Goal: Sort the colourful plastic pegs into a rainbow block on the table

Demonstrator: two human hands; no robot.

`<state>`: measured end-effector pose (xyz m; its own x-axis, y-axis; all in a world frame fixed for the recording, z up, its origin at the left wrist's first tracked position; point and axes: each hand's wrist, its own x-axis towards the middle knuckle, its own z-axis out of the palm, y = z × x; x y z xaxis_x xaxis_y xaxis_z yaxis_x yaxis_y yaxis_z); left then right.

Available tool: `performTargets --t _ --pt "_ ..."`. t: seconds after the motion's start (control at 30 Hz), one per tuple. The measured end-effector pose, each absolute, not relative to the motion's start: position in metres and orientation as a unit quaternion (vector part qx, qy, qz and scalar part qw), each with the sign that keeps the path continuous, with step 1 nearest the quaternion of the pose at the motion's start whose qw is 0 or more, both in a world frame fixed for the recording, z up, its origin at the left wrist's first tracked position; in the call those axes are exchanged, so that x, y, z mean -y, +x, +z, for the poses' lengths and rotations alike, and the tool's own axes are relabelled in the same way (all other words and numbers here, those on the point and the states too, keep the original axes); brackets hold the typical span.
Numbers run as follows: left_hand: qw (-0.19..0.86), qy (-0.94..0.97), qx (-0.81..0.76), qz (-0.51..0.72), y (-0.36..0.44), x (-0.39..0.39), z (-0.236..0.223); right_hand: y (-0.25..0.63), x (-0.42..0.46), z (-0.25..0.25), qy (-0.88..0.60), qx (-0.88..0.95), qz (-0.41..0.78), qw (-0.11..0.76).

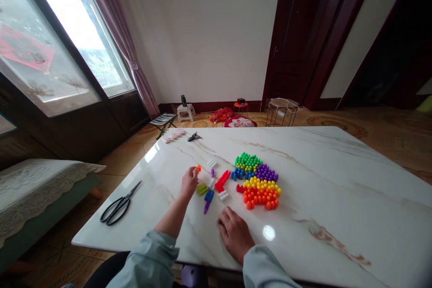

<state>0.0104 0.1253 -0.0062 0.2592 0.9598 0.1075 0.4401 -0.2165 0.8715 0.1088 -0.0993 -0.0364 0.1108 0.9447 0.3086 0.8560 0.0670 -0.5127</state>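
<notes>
So the left hand [189, 182] had a small orange piece [199, 168] pinched, while the right hand [235, 234] sat kinda half-curled on the table [313, 166], couldn't tell if gripping anything.

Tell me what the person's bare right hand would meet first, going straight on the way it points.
Probably the nearest small white plastic piece, just ahead; the right hand is curled, so its exact line is unclear.
</notes>
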Motion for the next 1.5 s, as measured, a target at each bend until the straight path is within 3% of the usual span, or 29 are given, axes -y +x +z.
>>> performTargets --t 0.13,0.3,0.47,0.7,0.83,1.1,1.3,1.5 --pt "0.455 0.608 -0.489 0.429 0.009 -0.083 -0.011 0.109 0.100 -0.036 -0.678 0.642 0.098 0.343" --pt "0.578 0.544 -0.417 0.442 0.026 -0.001 -0.029 0.114 0.101 -0.039 -0.658 0.550 0.178 0.483" --pt "0.509 0.592 -0.421 0.461 0.036 0.039 -0.045 0.122 0.100 -0.038 -0.636 0.484 0.173 0.575" --pt "0.438 0.720 -0.350 0.409 0.039 0.053 -0.044 0.129 0.123 -0.045 -0.678 0.348 0.125 0.636" --pt "0.388 0.791 -0.307 0.360 0.041 0.059 -0.037 0.159 0.156 -0.041 -0.720 0.341 0.048 0.603" --pt "0.375 0.807 -0.309 0.335 0.041 0.060 -0.035 0.208 0.176 -0.030 -0.778 0.490 -0.054 0.389" --pt "0.380 0.804 -0.308 0.337 0.040 0.061 -0.037 0.194 0.176 -0.036 -0.755 0.456 -0.138 0.451" --pt "0.395 0.803 -0.309 0.324 0.041 0.061 -0.034 0.187 0.183 -0.040 -0.755 0.511 -0.081 0.402"
